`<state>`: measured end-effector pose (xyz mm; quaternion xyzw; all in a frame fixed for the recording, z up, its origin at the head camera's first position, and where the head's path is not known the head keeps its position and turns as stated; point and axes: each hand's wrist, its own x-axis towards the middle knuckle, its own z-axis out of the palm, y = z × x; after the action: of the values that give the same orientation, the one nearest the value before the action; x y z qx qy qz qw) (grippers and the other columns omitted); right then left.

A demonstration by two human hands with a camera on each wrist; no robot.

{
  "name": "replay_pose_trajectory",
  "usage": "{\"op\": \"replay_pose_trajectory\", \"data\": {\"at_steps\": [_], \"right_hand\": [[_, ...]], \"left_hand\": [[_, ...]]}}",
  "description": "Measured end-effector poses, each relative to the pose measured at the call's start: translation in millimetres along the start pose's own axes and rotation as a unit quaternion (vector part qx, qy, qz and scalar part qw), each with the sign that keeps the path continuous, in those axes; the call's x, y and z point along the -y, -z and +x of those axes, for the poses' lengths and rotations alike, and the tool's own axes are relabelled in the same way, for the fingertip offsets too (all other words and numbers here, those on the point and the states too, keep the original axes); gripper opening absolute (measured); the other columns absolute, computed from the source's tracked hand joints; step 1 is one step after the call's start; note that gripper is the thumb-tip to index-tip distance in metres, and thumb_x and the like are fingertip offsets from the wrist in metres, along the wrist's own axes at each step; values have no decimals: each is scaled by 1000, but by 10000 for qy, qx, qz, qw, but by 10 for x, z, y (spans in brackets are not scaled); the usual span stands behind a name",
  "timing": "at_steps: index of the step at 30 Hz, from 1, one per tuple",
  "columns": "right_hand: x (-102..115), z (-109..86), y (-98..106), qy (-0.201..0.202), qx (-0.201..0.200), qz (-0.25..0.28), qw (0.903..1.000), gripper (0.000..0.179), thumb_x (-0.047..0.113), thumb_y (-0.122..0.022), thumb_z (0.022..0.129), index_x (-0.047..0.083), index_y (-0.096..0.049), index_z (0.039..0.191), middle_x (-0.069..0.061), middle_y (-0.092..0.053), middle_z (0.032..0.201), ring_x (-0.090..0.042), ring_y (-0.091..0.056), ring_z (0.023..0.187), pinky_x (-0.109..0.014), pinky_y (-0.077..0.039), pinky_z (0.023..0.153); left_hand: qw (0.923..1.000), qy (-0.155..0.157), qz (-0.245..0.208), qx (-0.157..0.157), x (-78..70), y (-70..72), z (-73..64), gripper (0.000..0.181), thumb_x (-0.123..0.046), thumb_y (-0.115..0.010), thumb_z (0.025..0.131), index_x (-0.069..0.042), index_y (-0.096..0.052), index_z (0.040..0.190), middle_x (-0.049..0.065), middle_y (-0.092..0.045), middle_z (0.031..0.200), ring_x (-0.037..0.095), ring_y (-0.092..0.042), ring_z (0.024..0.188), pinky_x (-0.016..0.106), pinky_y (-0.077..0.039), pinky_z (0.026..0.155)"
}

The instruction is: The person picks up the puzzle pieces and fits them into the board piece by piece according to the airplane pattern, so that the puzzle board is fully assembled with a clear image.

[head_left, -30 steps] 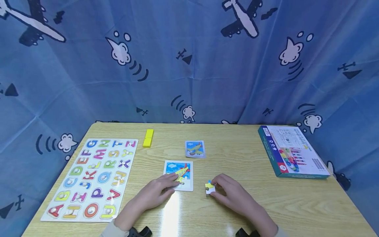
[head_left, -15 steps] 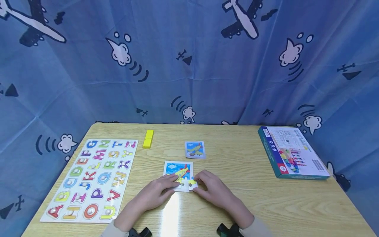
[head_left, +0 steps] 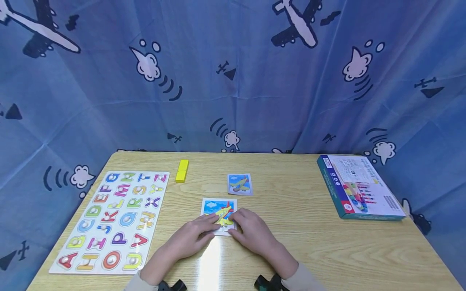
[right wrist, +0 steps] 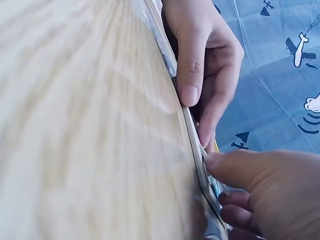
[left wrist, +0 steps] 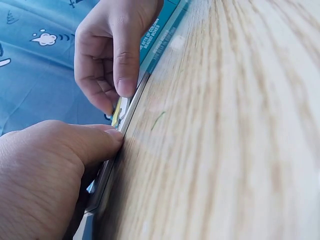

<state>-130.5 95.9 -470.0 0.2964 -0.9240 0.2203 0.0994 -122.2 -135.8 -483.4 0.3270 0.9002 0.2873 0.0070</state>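
Note:
A jigsaw puzzle [head_left: 218, 206] of a yellow plane on blue sky lies in a white-edged tray at the middle of the table. On its lower left part rests my left hand [head_left: 191, 236], fingers laid out flat and thumb at the front edge. My right hand [head_left: 255, 233] is at the lower right corner, pinching a yellow-and-white puzzle piece [left wrist: 123, 108] between thumb and fingers. The fingers hide most of that piece and the corner under it. Behind the puzzle lies a small picture card [head_left: 240, 184] with the same plane.
An alphabet board [head_left: 113, 222] with knobbed letters covers the table's left side. Yellow blocks [head_left: 182, 170] lie at the back left. A flat box [head_left: 362, 188] is at the back right. A blue curtain [head_left: 233, 81] hangs behind the table.
My right hand has carried the puzzle piece leftward from the table to the tray's lower right corner. My left hand has stayed on the puzzle.

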Motion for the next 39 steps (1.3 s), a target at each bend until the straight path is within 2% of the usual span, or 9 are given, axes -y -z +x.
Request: {"op": "replay_pose_trajectory", "data": {"at_steps": [9,22,31,39], "right_hand": [[37,11,-30,67,100,-6,9999,22,25,-73,83,13,-73,101,3,-63,94,-7,-54,80,-24,-51,69],[99,13,-45,-53,-18,-67,10000,14,22,-74,82,12,-76,91,2,-60,93,-11,-54,84,-26,-52,71],[156,9,-64,51,-20,-331,9994,14,22,-70,84,11,-77,89,2,-59,91,-12,-52,82,-26,-51,71],[130,4,-55,-134,65,-173,9997,9,19,-71,84,12,-74,88,2,-59,92,-12,-52,83,-26,-51,71]], "left_hand": [[9999,74,-36,60,1,12,-20,30,-24,-58,95,-17,-65,123,-2,-51,140,18,-45,132,40,-41,108],[9995,-183,60,-233,22,-12,-12,28,-19,-61,93,-14,-67,119,2,-56,136,22,-50,129,42,-45,104],[9999,-53,-33,-146,-2,4,-22,28,-20,-60,93,-14,-67,120,3,-55,137,21,-49,130,42,-44,105],[9999,10,-136,-40,0,-11,-15,30,-19,-59,94,-13,-66,122,4,-53,139,22,-47,131,43,-43,106]]}}
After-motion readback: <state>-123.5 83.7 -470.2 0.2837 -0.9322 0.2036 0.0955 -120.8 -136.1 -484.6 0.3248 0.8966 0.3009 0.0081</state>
